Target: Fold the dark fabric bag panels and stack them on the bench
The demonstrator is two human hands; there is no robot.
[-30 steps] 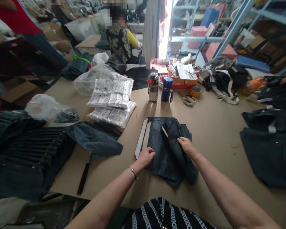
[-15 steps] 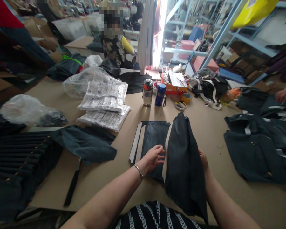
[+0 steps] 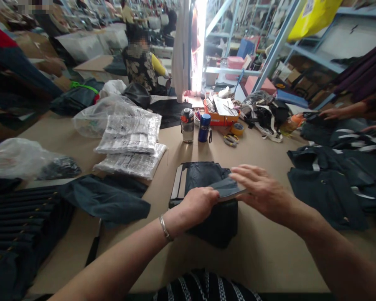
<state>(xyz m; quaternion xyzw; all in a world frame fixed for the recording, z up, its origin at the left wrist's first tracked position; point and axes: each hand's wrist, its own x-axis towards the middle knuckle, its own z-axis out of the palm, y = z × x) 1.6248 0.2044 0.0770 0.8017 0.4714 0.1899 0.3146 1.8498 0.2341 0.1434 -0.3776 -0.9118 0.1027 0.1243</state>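
Observation:
A dark fabric piece (image 3: 214,223) with a pale stiff edge lies over a dark folded piece (image 3: 203,173) with light strips at its left side. My left hand (image 3: 199,205), with a silver bracelet at the wrist, is closed on the near left part of the raised edge. Across the right end of that edge lies my right hand (image 3: 263,192), its fingers stretched out and touching the fabric. The underside of the right palm is hidden.
Beyond the fabric stand a clear bottle (image 3: 187,125) and a blue flask (image 3: 204,128). Plastic-wrapped packs (image 3: 128,133), dark garments (image 3: 103,194) and a black-handled knife (image 3: 93,250) lie left. Dark bags (image 3: 329,188) and another person's hands (image 3: 332,113) are at right.
The fabric held upright at the right has come down over the folded piece. My left hand has closed on its edge, and my right hand has moved from behind it onto its top.

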